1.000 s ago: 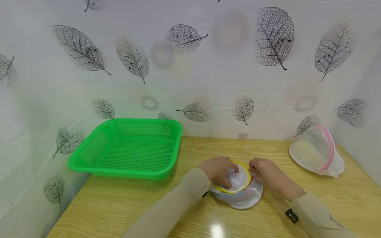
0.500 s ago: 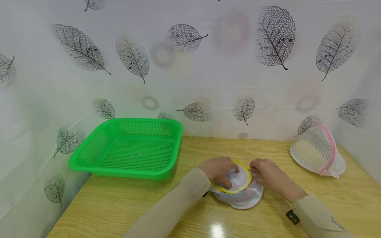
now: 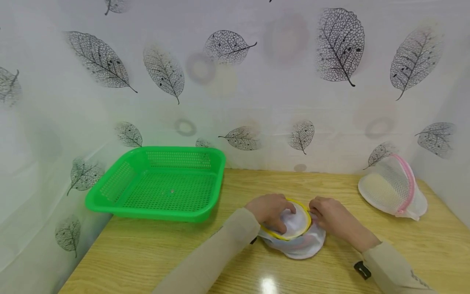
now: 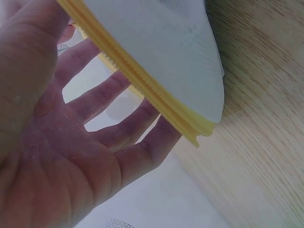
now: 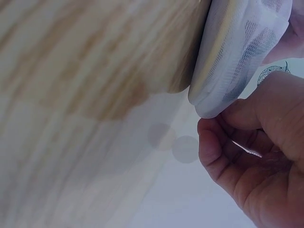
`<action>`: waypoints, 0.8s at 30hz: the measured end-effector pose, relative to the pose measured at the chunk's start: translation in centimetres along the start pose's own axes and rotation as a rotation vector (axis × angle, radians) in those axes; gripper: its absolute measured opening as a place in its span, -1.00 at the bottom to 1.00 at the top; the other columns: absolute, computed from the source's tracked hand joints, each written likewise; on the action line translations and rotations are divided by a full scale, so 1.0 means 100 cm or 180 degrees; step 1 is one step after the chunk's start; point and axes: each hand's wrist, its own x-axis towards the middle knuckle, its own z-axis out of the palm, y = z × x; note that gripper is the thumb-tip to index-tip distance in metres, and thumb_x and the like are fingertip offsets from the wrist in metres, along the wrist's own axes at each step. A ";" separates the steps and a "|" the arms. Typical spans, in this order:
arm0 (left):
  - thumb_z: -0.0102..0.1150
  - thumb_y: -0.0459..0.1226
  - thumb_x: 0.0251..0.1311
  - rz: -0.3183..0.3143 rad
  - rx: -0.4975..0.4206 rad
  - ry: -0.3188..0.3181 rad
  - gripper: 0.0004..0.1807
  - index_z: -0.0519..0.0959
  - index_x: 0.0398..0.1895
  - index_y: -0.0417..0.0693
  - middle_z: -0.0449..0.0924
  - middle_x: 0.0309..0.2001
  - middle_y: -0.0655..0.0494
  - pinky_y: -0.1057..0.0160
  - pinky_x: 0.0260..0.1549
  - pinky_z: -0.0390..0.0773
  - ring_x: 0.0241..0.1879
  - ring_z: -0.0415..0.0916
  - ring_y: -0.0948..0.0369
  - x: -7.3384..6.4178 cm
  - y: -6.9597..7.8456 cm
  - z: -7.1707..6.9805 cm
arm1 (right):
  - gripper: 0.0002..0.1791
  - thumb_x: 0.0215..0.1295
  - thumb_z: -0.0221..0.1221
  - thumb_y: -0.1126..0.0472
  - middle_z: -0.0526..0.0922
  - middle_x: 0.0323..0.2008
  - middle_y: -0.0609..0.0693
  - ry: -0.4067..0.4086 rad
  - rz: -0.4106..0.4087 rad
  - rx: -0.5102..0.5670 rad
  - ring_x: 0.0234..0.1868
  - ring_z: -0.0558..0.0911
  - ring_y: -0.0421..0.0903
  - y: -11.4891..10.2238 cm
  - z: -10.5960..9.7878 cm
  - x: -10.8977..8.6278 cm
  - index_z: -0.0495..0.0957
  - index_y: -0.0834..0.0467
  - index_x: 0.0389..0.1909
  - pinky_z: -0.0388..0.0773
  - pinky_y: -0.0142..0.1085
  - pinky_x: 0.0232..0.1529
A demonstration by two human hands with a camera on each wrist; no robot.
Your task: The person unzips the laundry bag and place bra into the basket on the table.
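Observation:
A round white mesh laundry bag [image 3: 306, 247] with a yellow zipper edge [image 3: 280, 236] lies on the wooden table between both hands. Faint pink and bluish patches show through its mesh. From the left, my left hand [image 3: 271, 210] grips the yellow edge; in the left wrist view its fingers [image 4: 135, 128] pass behind the zipper. At the far right side of the same edge, my right hand [image 3: 332, 214] pinches the bag between thumb and curled fingers. The right wrist view has those fingertips right at the corner of the mesh [image 5: 242, 57]. The zipper pull is hidden.
A green plastic basket [image 3: 158, 214] stands at the back left. At the back right sits another white mesh bag [image 3: 393, 188] with a pink zipper and something pale yellow inside. A leaf-patterned curtain [image 3: 264, 94] borders the back of the table [image 3: 128, 257].

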 end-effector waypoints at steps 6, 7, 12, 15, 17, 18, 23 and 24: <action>0.46 -0.06 0.06 -0.0002 0.0016 0.0011 -0.38 0.57 0.27 0.41 0.56 0.05 0.27 0.39 -0.07 0.51 -0.14 0.46 0.34 0.000 0.001 0.000 | -0.70 0.07 0.34 0.54 0.51 -0.49 -0.19 0.0006 0.0012 -0.0037 -0.45 0.40 -0.32 0.000 0.000 -0.001 0.55 0.07 -0.49 0.43 -0.36 -0.41; 0.46 -0.06 0.05 -0.0002 0.0014 0.0016 -0.38 0.57 0.27 0.41 0.56 0.05 0.27 0.38 -0.07 0.51 -0.14 0.46 0.34 0.000 0.001 0.000 | -0.71 0.06 0.34 0.54 0.52 -0.49 -0.19 0.0008 0.0015 -0.0046 -0.45 0.41 -0.31 0.000 -0.001 -0.001 0.56 0.07 -0.49 0.43 -0.36 -0.41; 0.46 -0.07 0.05 0.0015 0.0004 0.0031 -0.38 0.58 0.26 0.40 0.57 0.04 0.27 0.38 -0.09 0.51 -0.16 0.46 0.34 0.001 0.000 0.001 | -0.72 0.05 0.36 0.53 0.56 -0.46 -0.17 0.0013 -0.0001 -0.0081 -0.44 0.44 -0.32 -0.001 -0.001 -0.002 0.57 0.09 -0.47 0.46 -0.36 -0.41; 0.46 -0.07 0.05 0.0018 -0.0003 0.0028 -0.39 0.58 0.26 0.39 0.57 0.04 0.27 0.38 -0.09 0.51 -0.16 0.46 0.34 0.001 0.000 0.002 | -0.72 0.04 0.38 0.52 0.56 -0.45 -0.17 -0.0004 -0.0009 -0.0098 -0.43 0.45 -0.31 -0.001 -0.001 -0.003 0.57 0.09 -0.46 0.47 -0.35 -0.41; 0.46 -0.07 0.05 0.0012 -0.0007 0.0021 -0.39 0.58 0.26 0.40 0.57 0.05 0.27 0.38 -0.09 0.51 -0.16 0.46 0.34 0.001 0.001 0.001 | -0.72 0.04 0.39 0.52 0.56 -0.45 -0.16 -0.0021 -0.0012 -0.0107 -0.43 0.44 -0.31 -0.001 -0.001 -0.003 0.56 0.09 -0.46 0.46 -0.36 -0.41; 0.46 -0.07 0.05 0.0012 -0.0010 0.0021 -0.39 0.58 0.26 0.39 0.57 0.05 0.27 0.38 -0.09 0.51 -0.16 0.46 0.34 0.000 0.001 0.001 | -0.71 0.03 0.39 0.51 0.55 -0.45 -0.16 -0.0031 -0.0012 -0.0112 -0.43 0.44 -0.31 -0.001 -0.001 -0.003 0.56 0.08 -0.47 0.45 -0.36 -0.41; 0.46 -0.08 0.04 0.0006 -0.0015 0.0031 -0.39 0.58 0.25 0.38 0.57 0.05 0.26 0.36 -0.07 0.52 -0.15 0.47 0.33 -0.001 0.001 0.000 | -0.74 0.04 0.40 0.49 0.53 -0.46 -0.17 -0.0065 -0.0019 -0.0140 -0.44 0.42 -0.31 -0.001 -0.002 -0.003 0.56 0.10 -0.47 0.44 -0.36 -0.42; 0.46 -0.08 0.05 0.0005 -0.0011 0.0034 -0.39 0.58 0.25 0.38 0.57 0.05 0.26 0.36 -0.07 0.52 -0.15 0.47 0.32 -0.001 0.001 0.000 | -0.74 0.05 0.40 0.49 0.53 -0.45 -0.17 -0.0064 -0.0024 -0.0145 -0.44 0.43 -0.31 -0.001 -0.002 -0.004 0.57 0.10 -0.47 0.45 -0.35 -0.41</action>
